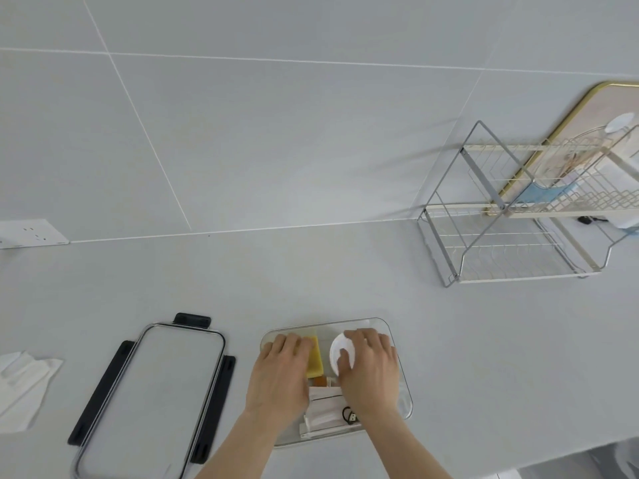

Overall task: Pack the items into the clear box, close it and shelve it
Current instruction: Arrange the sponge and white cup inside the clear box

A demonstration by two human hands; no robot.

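Box under both flat, spread hands, left on sponge, right on disc: looks rigid, slick, light; grip its long sides.

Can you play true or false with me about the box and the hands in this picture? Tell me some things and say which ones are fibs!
1. Both hands are inside the clear box. True: the left hand and right hand press down on the things in it.
2. The lid is already on the box. False: it lies flat on the counter, left of the box.
3. The right hand rests on a round white thing. True.
4. The yellow sponge sits on the wire rack. False: it is in the box, by the left hand.
5. The box is on the rack. False: it is on the counter.
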